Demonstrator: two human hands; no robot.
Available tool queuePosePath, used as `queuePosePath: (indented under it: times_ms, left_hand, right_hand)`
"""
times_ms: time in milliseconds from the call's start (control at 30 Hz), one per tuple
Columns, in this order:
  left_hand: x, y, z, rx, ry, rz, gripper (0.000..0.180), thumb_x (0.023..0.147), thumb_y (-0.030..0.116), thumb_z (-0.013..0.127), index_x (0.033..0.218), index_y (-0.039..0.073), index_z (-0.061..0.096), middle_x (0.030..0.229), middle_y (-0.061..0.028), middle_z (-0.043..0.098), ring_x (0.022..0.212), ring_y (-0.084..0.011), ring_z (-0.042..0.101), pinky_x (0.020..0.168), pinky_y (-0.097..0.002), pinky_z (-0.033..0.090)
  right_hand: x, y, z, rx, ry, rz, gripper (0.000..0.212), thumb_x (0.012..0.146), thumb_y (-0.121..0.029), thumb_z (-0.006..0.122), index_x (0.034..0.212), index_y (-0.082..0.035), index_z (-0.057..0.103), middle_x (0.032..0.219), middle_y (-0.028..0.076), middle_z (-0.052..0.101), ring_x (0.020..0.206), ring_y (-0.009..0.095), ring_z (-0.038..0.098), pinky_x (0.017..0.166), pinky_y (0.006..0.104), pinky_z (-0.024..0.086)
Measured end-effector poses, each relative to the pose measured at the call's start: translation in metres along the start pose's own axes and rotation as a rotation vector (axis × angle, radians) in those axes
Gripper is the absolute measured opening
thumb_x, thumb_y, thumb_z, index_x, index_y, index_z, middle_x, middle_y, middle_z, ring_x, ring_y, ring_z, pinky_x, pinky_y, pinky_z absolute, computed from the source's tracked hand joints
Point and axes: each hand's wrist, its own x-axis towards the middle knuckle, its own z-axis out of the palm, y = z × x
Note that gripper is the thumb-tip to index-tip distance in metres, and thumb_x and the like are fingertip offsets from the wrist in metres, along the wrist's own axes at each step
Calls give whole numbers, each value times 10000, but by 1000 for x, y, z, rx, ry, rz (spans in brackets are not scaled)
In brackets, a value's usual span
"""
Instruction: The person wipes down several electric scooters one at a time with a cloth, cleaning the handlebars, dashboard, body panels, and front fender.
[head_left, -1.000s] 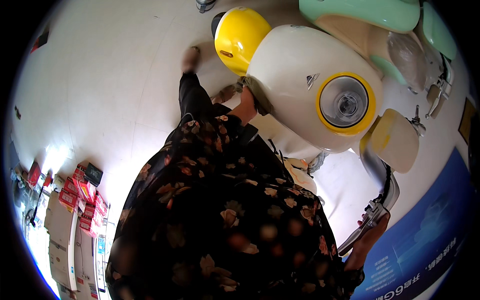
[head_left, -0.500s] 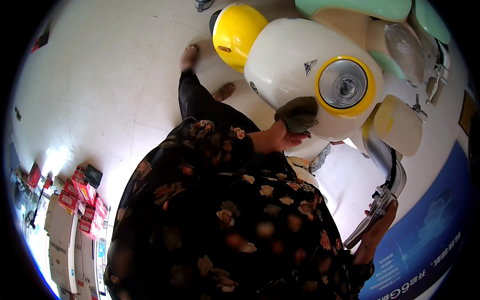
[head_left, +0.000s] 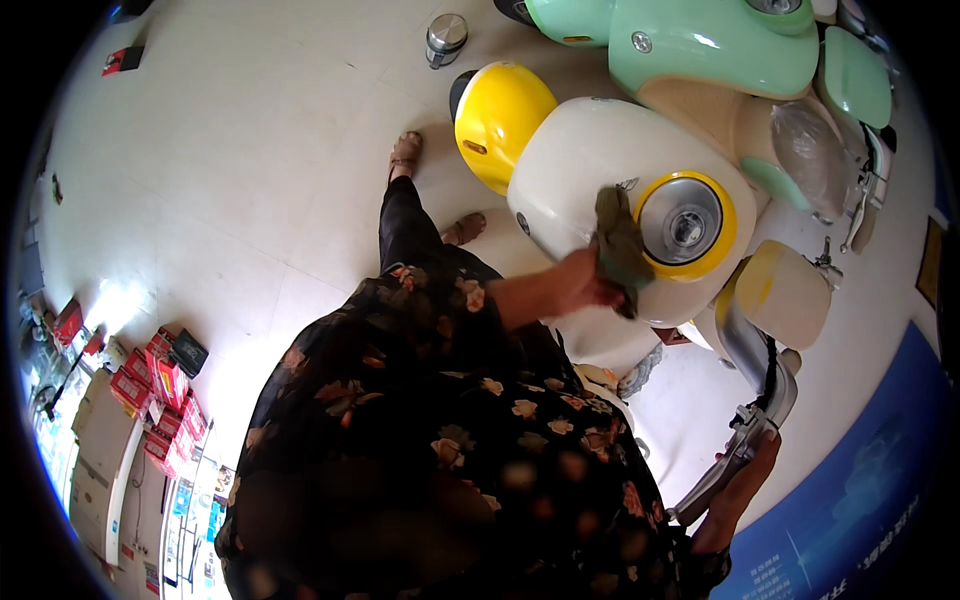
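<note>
**While the right hand (head_left: pixel 748 472) is gripping the handlebar (head_left: pixel 781 398), the left hand (head_left: pixel 583 284) is holding a cloth (head_left: pixel 620 245) against the cream front shell (head_left: pixel 560 160)**

The cream-and-yellow scooter (head_left: pixel 650 140) is standing directly before the person, with a mint-green scooter (head_left: pixel 720 45) standing close beyond it on the pale floor (head_left: pixel 230 160). At the shell's upper-left end, the yellow front fender (head_left: pixel 505 120) is projecting forward. Toward its opposite end the shell is bearing a round headlight (head_left: pixel 688 226), framed by a yellow ring (head_left: pixel 685 271). The olive-green cloth, bunched and slightly blurred, is lying over the shell just left of the headlight; whether it is touching the ring cannot be told. The left fingers are closing on the cloth's near edge, though blur is hiding their exact spread. The right fingers are curling around the handlebar grip beside a silver lever (head_left: pixel 718 480), mostly out of sight.

Wiping the shell beside the headlight appears to be the step in hand. The next stroke is probably calling for flat, light pressure along the ring's curved edge, with the right hand steadying the handlebar against any swing.
</note>
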Motion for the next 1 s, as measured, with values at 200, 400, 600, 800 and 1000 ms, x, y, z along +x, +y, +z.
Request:
queuePosePath:
  times_ms: [200,400,600,800,1000]
  left_hand:
    - [-13,124,-62,1051,608,657,491,1020,435,444,1084,-10,643,936,-146,696,829,-228,661,726,-373,506]
    - [-36,151,-114,1282,719,597,467,875,393,667,1050,-40,650,911,-187,692,866,-256,676,781,-384,516]
    - [-68,180,-121,1155,577,556,544,766,373,777,1079,-42,613,1009,-201,680,934,-295,671,832,-390,516]
    - [-119,218,-92,1378,688,309,606,785,373,799,1186,-12,558,1080,-176,658,1000,-235,644,887,-362,512]
    - [-122,218,-81,1403,674,405,651,750,530,789,1008,-31,584,952,-198,677,897,-300,678,801,-395,513]
  right_hand:
    - [2,0,3,-3,33,20,437,1017,-475,429,1218,-103,537,928,33,610,707,128,554,594,301,474]
    - [0,-8,0,2,-32,55,504,1031,-501,391,1284,-82,506,1029,69,629,762,156,583,629,310,492]
    - [10,58,-46,528,-173,343,634,1027,-589,314,1431,-116,435,1287,93,572,1148,239,558,984,433,434]
    - [-81,213,-38,568,-221,424,415,1024,-251,509,1385,-48,484,1191,126,606,1105,255,590,942,395,498]
    - [-122,184,137,585,-475,811,210,959,-287,610,1023,-87,607,832,53,626,767,185,638,699,315,544]
